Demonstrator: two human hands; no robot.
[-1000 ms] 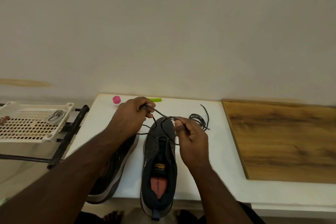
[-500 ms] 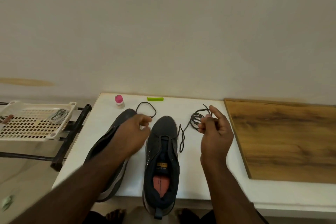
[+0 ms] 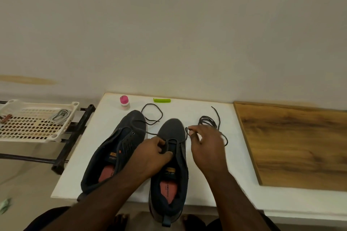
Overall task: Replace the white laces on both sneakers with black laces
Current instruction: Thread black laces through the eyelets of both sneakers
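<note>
Head view, sole entry. Item one: right sneaker [image 3: 171, 157], heel toward me, black lace [image 3: 185, 136] through its lowest eyelets only. Item two: left hand [image 3: 150, 155], fingers curled on the tongue and eyelet edge, holding the upper steady. Item three: right hand [image 3: 205, 146], thumb and forefinger pinched narrow on the lace end just beyond the right eyelet row; its slack trails past the knuckles toward a separate coiled lace [image 3: 209, 121] just beyond the fingertips. Item four: left sneaker [image 3: 116, 150], beside my left wrist, with a lace running from its front eyelets to a loop [image 3: 152, 113] ahead of its toe. Handling note, my judgement: I would keep the pinch near the tip, lift the eyelet edge with the left fingers, feed across to the next hole, then even both ends before tightening, keeping the slack out of the coil. No white laces visible.
</note>
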